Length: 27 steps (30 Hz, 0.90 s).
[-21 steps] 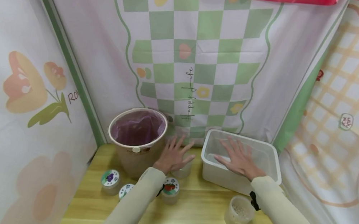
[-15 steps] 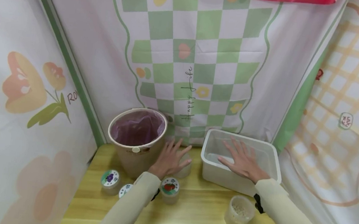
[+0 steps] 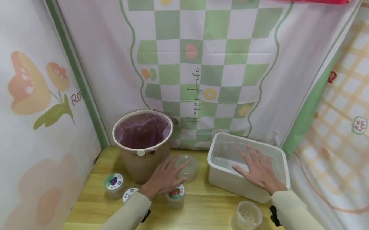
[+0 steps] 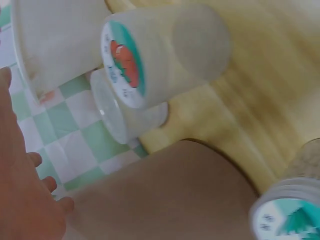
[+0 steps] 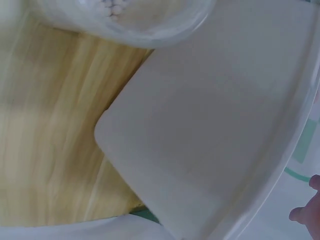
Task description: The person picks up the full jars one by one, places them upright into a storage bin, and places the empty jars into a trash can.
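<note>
My left hand (image 3: 164,178) has its fingers spread, above the table between the lined bin (image 3: 139,166) and a jar with a red-pictured lid (image 3: 176,194). Nothing is in its grasp. Just behind it, partly covered by the fingers, stands a clear round container (image 3: 189,169). My right hand (image 3: 259,171), also spread and holding nothing, hovers over the white rectangular tub (image 3: 219,174). Near the right forearm stands a lidless clear jar (image 3: 246,219) with small pale pellets inside. In the left wrist view the red-lidded jar (image 4: 175,52) is close to the camera.
A jar with a purple-pictured lid (image 3: 113,186) stands left of the left forearm. Beside it, a jar with a green-pictured lid (image 4: 287,220) is partly hidden by the sleeve in the head view. Printed cloth (image 3: 209,69) hangs behind and on both sides of the wooden table (image 3: 194,219).
My left hand has drawn back towards the body and slightly left, uncovering more of the clear round container. The right hand has shifted a little right and back. The jars, bin and tub stay put.
</note>
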Motion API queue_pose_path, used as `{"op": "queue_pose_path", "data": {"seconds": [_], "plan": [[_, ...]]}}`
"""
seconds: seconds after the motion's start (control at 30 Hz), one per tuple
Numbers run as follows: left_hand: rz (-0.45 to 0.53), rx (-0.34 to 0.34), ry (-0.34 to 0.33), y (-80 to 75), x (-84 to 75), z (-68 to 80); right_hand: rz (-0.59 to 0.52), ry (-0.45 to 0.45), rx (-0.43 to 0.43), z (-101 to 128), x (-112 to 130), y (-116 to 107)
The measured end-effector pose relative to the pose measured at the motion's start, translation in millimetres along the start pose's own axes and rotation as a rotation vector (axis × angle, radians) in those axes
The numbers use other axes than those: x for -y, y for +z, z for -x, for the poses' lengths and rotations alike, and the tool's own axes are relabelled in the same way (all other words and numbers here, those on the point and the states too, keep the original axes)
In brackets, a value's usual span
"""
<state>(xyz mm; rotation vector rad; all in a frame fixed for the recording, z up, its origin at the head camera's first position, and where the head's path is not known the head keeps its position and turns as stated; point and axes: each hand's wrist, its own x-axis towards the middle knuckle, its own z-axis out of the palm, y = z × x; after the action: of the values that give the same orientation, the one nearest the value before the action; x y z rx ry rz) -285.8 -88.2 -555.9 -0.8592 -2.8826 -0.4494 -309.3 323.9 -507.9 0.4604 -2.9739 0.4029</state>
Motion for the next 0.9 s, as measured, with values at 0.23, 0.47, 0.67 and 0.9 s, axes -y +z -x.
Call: {"op": "queue_pose_path", "data": {"seconds": [0.23,0.47,0.67,0.9], "plan": [[0.03,-0.021,-0.008,8.9,9.3,31.9,0.009,0.012,-0.027,11,-11,-1],[-0.006,-0.019,-0.078,11.9,21.1,61.5,0.009,0.041,-0.017,22,-27,-4],[-0.056,-0.124,-0.078,15.0,36.1,90.6,0.017,0.059,-0.026,29,-45,-1],[-0.035,-0.145,-0.15,23.9,47.6,115.0,0.004,0.097,-0.02,44,-66,1]]}}
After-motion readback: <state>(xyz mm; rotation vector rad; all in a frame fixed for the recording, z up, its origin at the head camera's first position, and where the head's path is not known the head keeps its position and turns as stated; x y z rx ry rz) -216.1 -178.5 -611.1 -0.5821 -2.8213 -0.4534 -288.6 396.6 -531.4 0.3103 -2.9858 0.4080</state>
